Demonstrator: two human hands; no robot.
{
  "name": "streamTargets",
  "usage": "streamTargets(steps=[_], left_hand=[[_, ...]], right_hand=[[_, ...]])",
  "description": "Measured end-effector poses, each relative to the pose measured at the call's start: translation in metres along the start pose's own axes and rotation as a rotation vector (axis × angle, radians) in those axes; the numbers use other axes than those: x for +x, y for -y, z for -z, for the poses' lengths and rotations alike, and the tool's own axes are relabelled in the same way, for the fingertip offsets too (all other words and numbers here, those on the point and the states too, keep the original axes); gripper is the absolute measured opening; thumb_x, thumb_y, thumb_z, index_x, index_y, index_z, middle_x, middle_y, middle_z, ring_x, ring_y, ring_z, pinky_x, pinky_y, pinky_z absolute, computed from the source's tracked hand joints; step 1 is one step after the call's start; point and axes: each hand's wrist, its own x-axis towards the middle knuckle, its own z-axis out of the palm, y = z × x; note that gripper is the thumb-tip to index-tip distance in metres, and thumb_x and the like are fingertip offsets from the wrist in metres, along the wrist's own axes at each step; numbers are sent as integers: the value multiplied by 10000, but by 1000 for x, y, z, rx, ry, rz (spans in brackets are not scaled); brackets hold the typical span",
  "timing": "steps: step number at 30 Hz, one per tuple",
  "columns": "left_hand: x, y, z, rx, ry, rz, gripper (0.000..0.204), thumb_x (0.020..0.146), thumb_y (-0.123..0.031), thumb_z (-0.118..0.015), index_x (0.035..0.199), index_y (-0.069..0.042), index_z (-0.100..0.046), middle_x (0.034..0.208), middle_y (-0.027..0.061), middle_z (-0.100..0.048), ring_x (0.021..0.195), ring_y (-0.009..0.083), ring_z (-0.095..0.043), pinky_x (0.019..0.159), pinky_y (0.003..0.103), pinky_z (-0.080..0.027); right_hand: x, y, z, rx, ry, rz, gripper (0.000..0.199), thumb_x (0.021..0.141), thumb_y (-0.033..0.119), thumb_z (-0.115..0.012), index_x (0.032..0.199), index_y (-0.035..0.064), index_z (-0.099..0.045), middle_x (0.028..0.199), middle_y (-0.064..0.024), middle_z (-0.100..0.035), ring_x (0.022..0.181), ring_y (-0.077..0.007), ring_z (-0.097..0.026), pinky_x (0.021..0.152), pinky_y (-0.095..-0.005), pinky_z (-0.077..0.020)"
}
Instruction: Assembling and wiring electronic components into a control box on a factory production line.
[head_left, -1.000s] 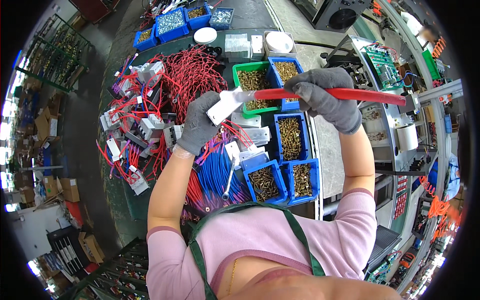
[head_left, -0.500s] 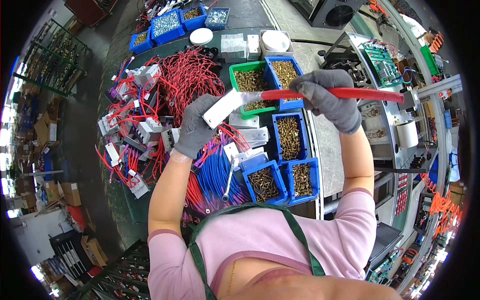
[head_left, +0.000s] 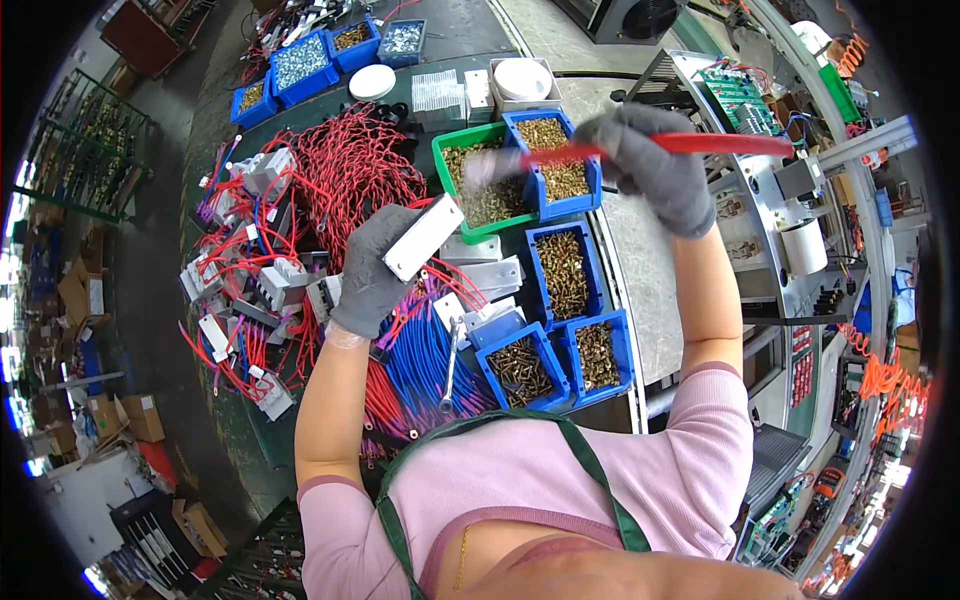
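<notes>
My left hand [head_left: 368,272], in a grey glove, is closed round a flat silvery-white metal plate [head_left: 424,238], which tilts up to the right. In my gloved right hand [head_left: 655,168] is a long red-handled brush [head_left: 735,145]. Its pale head is smeared by motion over the green bin [head_left: 449,205] of brass-coloured fasteners, apart from the plate. Beneath my left hand lie blue wires [head_left: 425,355] and a wrench [head_left: 450,370]. More metal plates [head_left: 490,275] rest just right of that hand.
Blue bins [head_left: 536,245] of fasteners line the bench's right side. Twisted red wires [head_left: 360,165] and wired grey modules [head_left: 280,285] cover the left. Farther back are a white round lid [head_left: 372,82] and more blue bins [head_left: 303,65]. A metal rack with a green circuit board [head_left: 738,95] stands right.
The brush has come away from the plate, as my right hand moved up and slightly left. My left hand has shifted a little left with the plate.
</notes>
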Motion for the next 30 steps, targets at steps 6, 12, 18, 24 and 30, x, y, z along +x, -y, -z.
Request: streamTargets(steps=[6,12,18,24,30], left_hand=[[-4,-3,6,20,-1,63,307,726,5,-700,1024,6,-627,900,127,-636,833,276,-658,724,342,-510],[-1,-8,8,1,31,86,279,765,-11,-699,1033,2,-623,884,114,-634,819,233,-658,696,323,-506],[-6,-12,9,-182,53,237,441,782,38,-636,1211,7,-538,1044,96,-652,928,141,-637,779,276,-520],[-30,8,5,-292,-20,254,476,715,68,-745,1110,-31,-500,1225,93,-509,1055,170,-571,925,302,-483],[-47,-29,17,604,-10,2,340,735,-6,-721,1061,-49,-633,1063,101,-604,951,210,-620,786,319,-506]], right_hand=[[62,-49,40,-38,-120,103,270,883,134,-595,1140,53,-576,843,-27,-653,661,-60,-587,524,-189,-431],[150,-152,65,-914,-505,444,79,814,82,-607,880,71,-650,857,-148,-647,798,-342,-635,731,-401,-519],[167,-194,49,-989,-239,229,124,781,115,-606,885,87,-668,909,-211,-645,880,-393,-633,763,-452,-511],[81,-145,29,-970,82,32,277,793,132,-568,1037,123,-699,967,-142,-695,877,-292,-674,795,-397,-528],[-100,-131,-32,-366,980,58,300,775,92,-626,1068,61,-682,911,-142,-699,798,-263,-684,718,-384,-545]])
